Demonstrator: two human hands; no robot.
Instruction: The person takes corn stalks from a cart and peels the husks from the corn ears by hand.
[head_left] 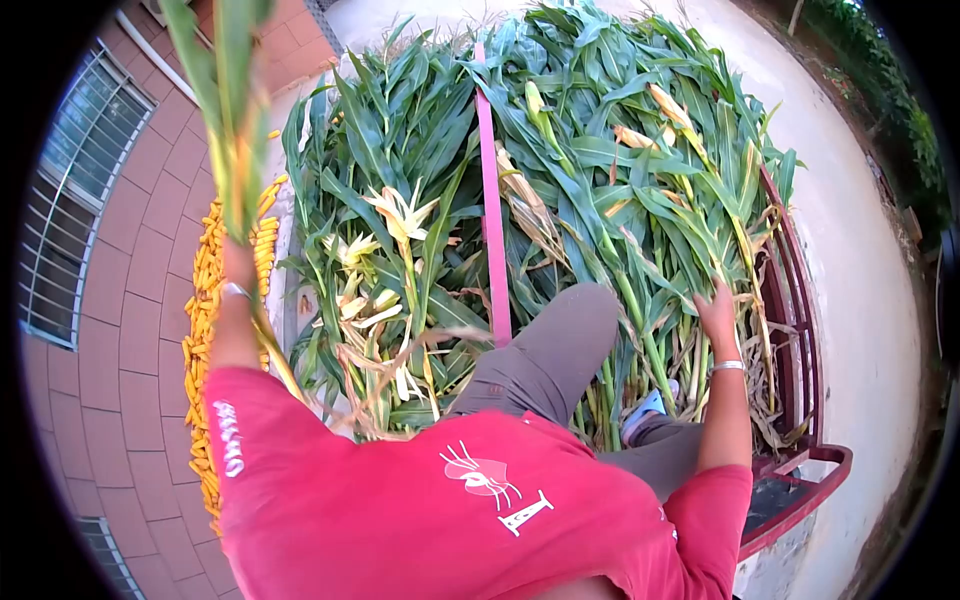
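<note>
On the left, my left hand [238,268] is closed round a corn stalk [240,170]. Its leafy upper part stands above the hand, smeared by motion, and its lower end slants down past my forearm. My right hand [716,312] reaches over the heap of green corn stalks [650,230] at the right, thumb and a finger apart, close to the yellowish stalks. Whether it touches one I cannot tell. Peeled pale husks [402,215] lie on the heap's left part, and several ears in dry husks [670,105] show at the upper right.
A pink metal bar [490,200] crosses the heap. The dark red rail [800,320] of a cart or truck bed bounds it at right. Yellow corn cobs [205,300] are piled on the left by a tiled wall [130,330]. My bent knee [580,320] rests over the stalks.
</note>
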